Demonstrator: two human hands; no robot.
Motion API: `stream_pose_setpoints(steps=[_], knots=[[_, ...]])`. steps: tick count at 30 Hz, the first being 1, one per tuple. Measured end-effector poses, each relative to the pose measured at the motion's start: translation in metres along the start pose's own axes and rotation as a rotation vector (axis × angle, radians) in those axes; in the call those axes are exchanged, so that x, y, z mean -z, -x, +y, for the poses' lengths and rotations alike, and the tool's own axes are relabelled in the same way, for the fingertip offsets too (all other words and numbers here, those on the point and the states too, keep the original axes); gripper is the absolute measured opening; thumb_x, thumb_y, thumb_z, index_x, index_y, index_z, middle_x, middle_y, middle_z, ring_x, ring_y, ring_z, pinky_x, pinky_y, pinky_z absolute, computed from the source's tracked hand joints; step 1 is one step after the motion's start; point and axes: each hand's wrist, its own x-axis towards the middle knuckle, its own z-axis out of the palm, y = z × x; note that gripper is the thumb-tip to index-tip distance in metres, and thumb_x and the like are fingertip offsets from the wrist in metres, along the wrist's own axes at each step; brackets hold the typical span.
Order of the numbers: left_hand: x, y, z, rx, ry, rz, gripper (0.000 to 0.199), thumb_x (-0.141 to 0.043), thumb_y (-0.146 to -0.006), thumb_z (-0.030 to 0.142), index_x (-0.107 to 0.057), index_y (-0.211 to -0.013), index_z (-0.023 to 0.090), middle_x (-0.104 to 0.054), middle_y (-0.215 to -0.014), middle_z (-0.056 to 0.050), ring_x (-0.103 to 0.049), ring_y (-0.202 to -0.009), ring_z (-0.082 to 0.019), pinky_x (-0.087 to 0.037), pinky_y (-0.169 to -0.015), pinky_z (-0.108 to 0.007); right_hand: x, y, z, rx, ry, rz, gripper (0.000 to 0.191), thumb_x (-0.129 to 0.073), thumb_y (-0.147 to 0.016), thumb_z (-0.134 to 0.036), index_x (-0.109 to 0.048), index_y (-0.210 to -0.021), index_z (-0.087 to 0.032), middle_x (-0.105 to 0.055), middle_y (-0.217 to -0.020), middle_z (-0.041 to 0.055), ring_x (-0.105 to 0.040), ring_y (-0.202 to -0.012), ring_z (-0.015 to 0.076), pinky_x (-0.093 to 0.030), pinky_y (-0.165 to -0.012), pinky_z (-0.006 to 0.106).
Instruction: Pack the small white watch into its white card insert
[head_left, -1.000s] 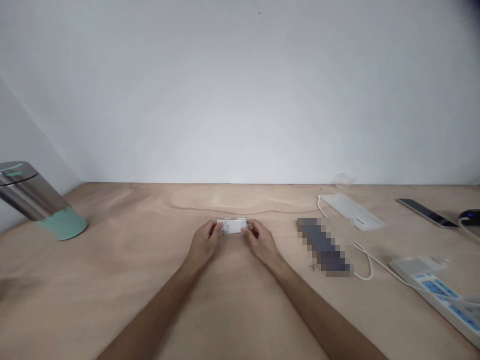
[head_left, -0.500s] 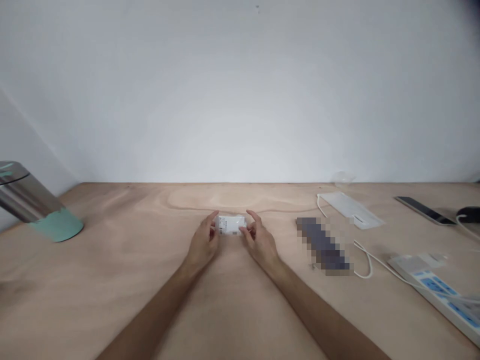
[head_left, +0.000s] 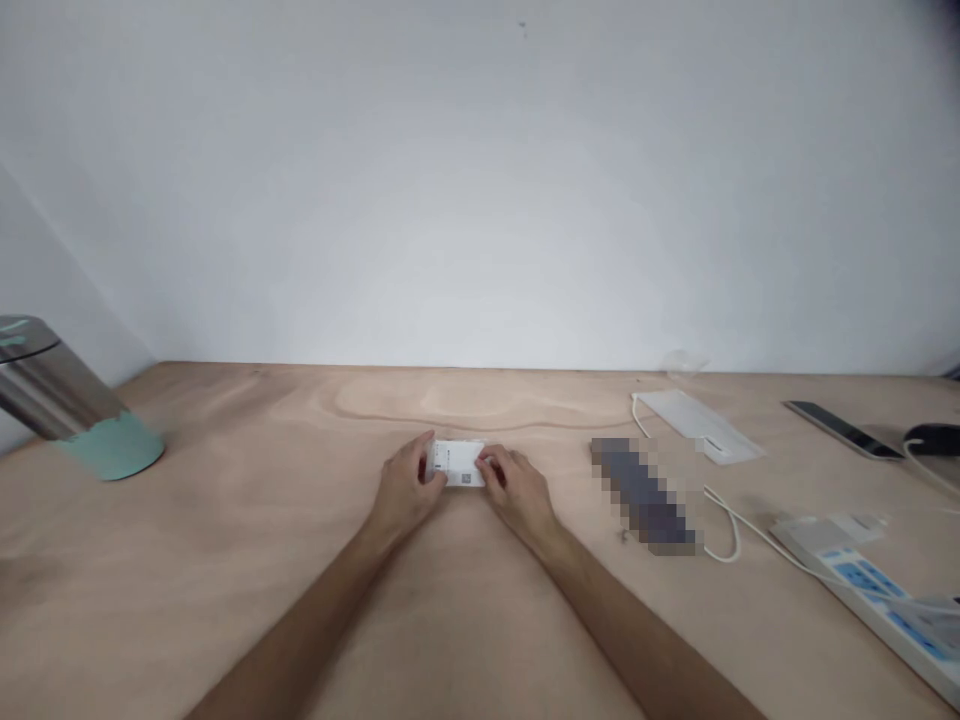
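Note:
A small white box (head_left: 459, 462) with dark print and a square code near its lower edge sits in the middle of the table, between my hands. My left hand (head_left: 409, 487) grips its left end, thumb along the near side and fingers behind. At the right end, my right hand (head_left: 517, 487) pinches the box between thumb and fingertips, covering that corner. Whether the box touches the tabletop or is slightly raised, I cannot tell.
On the left stands a steel bottle with a mint-green base (head_left: 112, 447). To the right lie a blurred dark object (head_left: 645, 500), a clear plastic sleeve (head_left: 701, 425), a black phone (head_left: 844, 430), a white cable (head_left: 735, 530) and a blue-and-white package (head_left: 877, 590).
Both hands have closed in on the box; the right fingertips have come together at its right end. The box is turned a little, its code now clearer. The view has shifted slightly.

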Motion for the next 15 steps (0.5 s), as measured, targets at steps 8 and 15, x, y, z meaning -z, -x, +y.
stream_pose_setpoints(steps=[8, 15], knots=[[0.004, 0.002, 0.008, 0.044, -0.275, -0.016, 0.038, -0.052, -0.077, 0.026, -0.059, -0.113, 0.016, -0.065, -0.083, -0.006, -0.057, -0.088, -0.025, -0.039, -0.082, -0.04, 0.003, 0.001, -0.006, -0.013, 0.013, -0.035, 0.026, -0.054, -0.085, -0.035, -0.056, -0.109, -0.025, -0.065, -0.094, 0.0051, -0.056, -0.096, 0.021, -0.042, -0.074, 0.029], [0.004, 0.004, 0.011, 0.049, -0.328, 0.003, 0.035, -0.052, -0.077, 0.027, -0.06, -0.11, 0.018, -0.066, -0.086, -0.008, -0.055, -0.09, -0.028, -0.036, -0.083, -0.042, 0.001, 0.001, -0.007, -0.035, 0.025, -0.006, 0.02, -0.052, -0.086, -0.033, -0.056, -0.103, -0.023, -0.065, -0.091, 0.0054, -0.053, -0.095, 0.0225, -0.042, -0.071, 0.031]])
